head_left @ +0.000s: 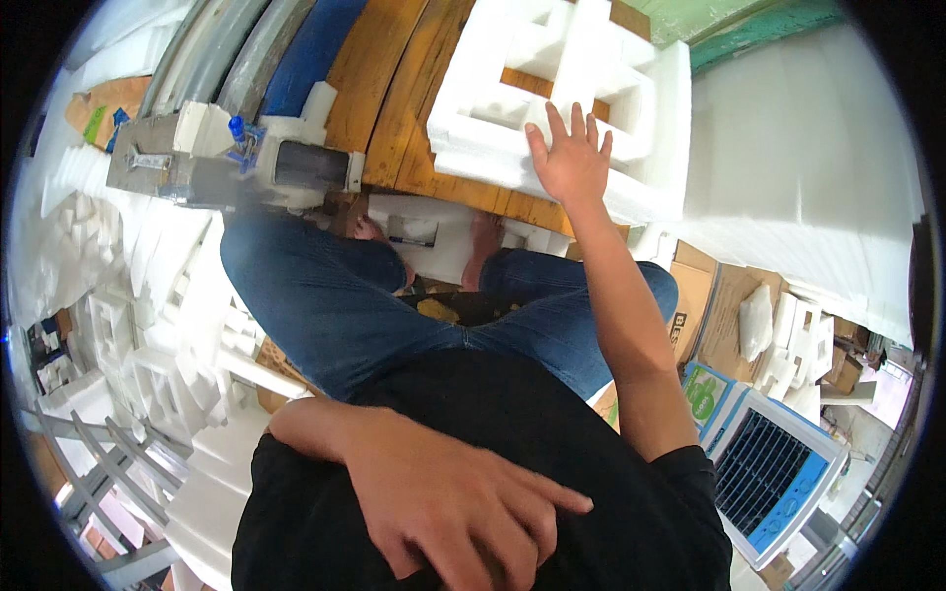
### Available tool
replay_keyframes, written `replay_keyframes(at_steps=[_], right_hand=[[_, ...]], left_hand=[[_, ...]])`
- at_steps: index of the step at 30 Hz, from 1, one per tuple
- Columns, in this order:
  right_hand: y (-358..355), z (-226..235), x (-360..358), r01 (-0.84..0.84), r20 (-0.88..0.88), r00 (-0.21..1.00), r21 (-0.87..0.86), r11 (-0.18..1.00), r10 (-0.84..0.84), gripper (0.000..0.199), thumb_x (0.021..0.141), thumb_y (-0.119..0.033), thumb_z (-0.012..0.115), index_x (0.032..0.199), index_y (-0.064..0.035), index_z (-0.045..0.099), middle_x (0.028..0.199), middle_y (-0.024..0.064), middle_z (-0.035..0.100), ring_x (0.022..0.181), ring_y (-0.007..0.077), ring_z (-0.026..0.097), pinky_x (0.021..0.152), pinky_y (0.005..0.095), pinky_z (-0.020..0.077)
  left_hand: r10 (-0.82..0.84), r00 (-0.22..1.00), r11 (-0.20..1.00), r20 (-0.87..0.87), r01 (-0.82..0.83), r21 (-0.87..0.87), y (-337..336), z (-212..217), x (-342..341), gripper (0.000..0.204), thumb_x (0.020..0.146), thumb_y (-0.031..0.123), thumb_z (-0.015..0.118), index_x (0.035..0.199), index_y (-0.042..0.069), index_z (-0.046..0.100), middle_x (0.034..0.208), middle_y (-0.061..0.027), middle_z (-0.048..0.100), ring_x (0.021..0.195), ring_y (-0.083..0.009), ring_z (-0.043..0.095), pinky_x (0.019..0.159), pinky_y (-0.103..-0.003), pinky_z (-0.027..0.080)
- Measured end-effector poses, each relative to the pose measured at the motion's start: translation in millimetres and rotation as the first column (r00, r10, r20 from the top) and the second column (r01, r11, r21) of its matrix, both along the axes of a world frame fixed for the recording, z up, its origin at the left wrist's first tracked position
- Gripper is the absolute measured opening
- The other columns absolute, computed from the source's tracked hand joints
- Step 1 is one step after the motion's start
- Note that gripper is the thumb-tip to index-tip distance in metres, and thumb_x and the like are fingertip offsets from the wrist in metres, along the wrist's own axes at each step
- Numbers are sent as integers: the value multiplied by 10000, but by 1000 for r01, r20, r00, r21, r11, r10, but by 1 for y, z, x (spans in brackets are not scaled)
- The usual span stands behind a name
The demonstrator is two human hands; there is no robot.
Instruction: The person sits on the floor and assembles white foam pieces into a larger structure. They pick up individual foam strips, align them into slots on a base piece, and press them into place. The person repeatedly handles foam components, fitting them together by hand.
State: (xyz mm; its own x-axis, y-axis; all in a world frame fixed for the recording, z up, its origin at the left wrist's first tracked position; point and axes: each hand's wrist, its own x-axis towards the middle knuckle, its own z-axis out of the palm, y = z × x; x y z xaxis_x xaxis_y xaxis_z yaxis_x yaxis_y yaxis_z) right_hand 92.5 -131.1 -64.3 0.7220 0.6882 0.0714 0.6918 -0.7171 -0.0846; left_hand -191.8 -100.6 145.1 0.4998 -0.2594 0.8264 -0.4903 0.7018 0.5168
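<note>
Atop the wooden desk [384, 98], white foam frames [581, 59] sit, apparently already stacked.
Left hand [458, 502], half curled, hovers apart, seemingly empty; right hand [574, 167] spreads flat against the frames, gripping nothing. What remains undone is unclear.

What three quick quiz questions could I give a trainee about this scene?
1. Which of the two hands is at the white foam frame?
2. True or false: the left hand is also at the foam frame.
3. Fill in the blank: the foam frame lies on a yellow-brown ____ tabletop.

Key:
1. The right hand.
2. False; it is in front of the black shirt.
3. Wooden.
</note>
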Motion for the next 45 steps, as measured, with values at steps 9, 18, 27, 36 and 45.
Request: replay_keyframes(at_steps=[9, 18, 27, 36, 45], right_hand=[[-1, -2, -2, 7, 32, 999, 58, 998, -9, 699, 1033, -657, 372, 1527, -192, 544, 1613, 234, 420, 1516, 417, 355, 1251, 614, 194], [1, 1, -3, 32, 9, 999, 12, 999, -32, 697, 1044, -643, 354, 1540, -184, 524, 1629, 201, 409, 1527, 384, 346, 1264, 579, 186], [2, 5, -5, 32, -27, 999, -28, 999, -33, 716, 1050, -645, 325, 1564, -175, 489, 1646, 201, 383, 1543, 392, 311, 1273, 589, 141], [1, 0, -4, 20, 37, 999, 33, 999, -21, 692, 1039, -643, 387, 1522, -172, 543, 1606, 199, 445, 1508, 390, 377, 1253, 588, 209], [0, -1, -2, 29, 30, 999, 53, 998, -30, 685, 1036, -642, 394, 1505, -172, 564, 1604, 201, 447, 1505, 388, 382, 1255, 587, 211]], left_hand=[[211, 977, 977, 6, -211, -31, -49, 42, -18, 212, 894, 239, 676, 748, 101, 605, 759, -36, 523, 734, -233, 519, 708, -415, 371], [460, 887, 886, -49, -455, 86, -35, 60, -8, 288, 906, 235, 646, 694, 120, 489, 709, -38, 433, 610, -218, 418, 605, -395, 324], [655, 756, 755, 8, -654, 43, -39, 46, -4, 339, 917, 180, 665, 631, 124, 490, 684, -13, 394, 623, -207, 415, 671, -421, 367], [698, 705, 582, -125, -455, 674, 59, -36, 31, 526, 802, 412, 880, 1183, 90, 713, 1157, -102, 704, 1179, -298, 630, 1031, -480, 457], [912, -249, 134, -325, -567, 813, 165, -228, 110, 684, 1062, 432, 582, 1489, -91, 479, 1498, -291, 528, 1416, -363, 501, 1155, -408, 397]])
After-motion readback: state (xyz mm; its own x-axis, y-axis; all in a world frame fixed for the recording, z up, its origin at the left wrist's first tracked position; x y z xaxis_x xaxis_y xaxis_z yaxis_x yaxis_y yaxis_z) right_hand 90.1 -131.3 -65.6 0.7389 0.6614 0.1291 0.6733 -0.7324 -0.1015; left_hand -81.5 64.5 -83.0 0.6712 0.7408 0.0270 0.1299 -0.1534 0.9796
